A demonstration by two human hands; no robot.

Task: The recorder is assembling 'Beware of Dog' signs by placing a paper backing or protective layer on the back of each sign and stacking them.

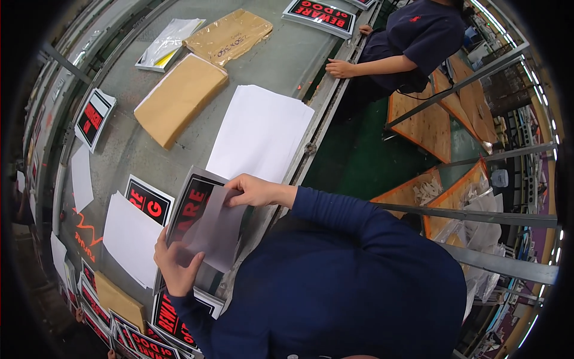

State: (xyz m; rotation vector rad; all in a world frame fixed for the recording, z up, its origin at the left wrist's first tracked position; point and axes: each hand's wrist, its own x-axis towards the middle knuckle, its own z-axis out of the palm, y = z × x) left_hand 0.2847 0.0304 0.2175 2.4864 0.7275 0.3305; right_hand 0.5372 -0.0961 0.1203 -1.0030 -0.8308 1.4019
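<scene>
In front of me I hold a black sign with red lettering [190,206], tilted up above the grey table. A translucent sheet [218,236] overlaps its face. My left hand [174,263] grips the sign's near left edge, its thumb on the front. My right hand [254,190] pinches the translucent sheet near its upper edge. Beyond it lies a stack of white paper [260,128]. More white sheets [128,239] lie left of my hands, partly covering another black-and-red sign [154,200]. Further signs [170,317] lie near my left forearm.
A thick brown paper package [179,99] and a plastic-covered brown package [230,39] lie farther back. Signs are stacked at the left [95,118] and far edge [320,17]. Another person's hand [341,69] rests by the metal table edge [317,140]. Wooden panels [418,122] stand to the right.
</scene>
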